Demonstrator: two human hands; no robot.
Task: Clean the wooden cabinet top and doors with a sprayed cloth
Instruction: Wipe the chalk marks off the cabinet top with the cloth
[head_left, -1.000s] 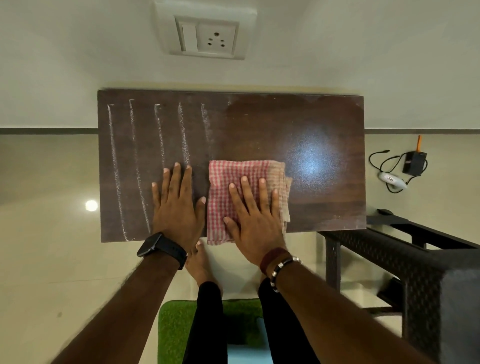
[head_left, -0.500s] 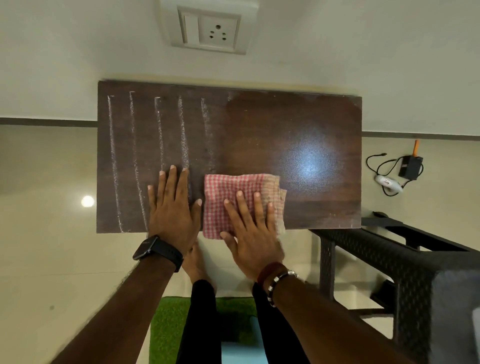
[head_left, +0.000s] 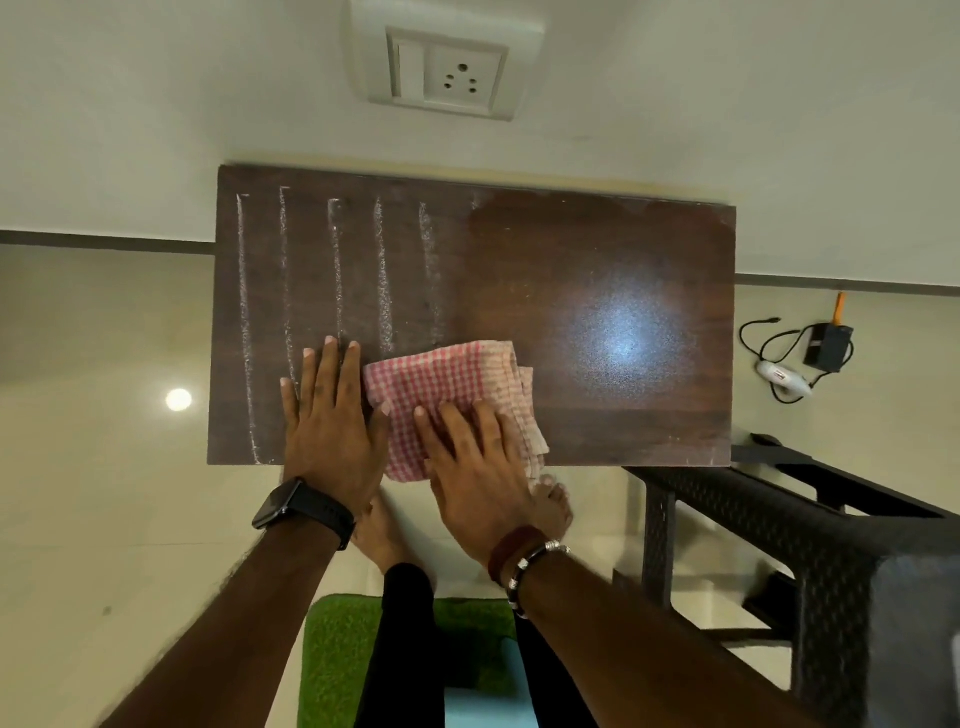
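The dark wooden cabinet top (head_left: 597, 249) fills the middle of the view, with several pale dust streaks on its left half and a shiny wiped patch on the right. A folded red-and-white checked cloth (head_left: 447, 379) lies at the near edge, partly hanging over it. My right hand (head_left: 472, 467) presses flat on the cloth's near part, fingers spread. My left hand (head_left: 332, 421) rests flat on the bare wood just left of the cloth, its thumb touching the cloth's edge. The cabinet doors are hidden below the top.
A wall socket plate (head_left: 447, 67) sits above the cabinet. A dark woven-look stool (head_left: 810, 530) stands at the right, close to the cabinet corner. A black charger with cables (head_left: 826, 343) lies on the floor beyond. A green mat (head_left: 337, 660) is under my legs.
My right hand has dragged the cloth toward the near edge, so it now overhangs slightly. My left hand stayed flat beside it. The view shifted a little.
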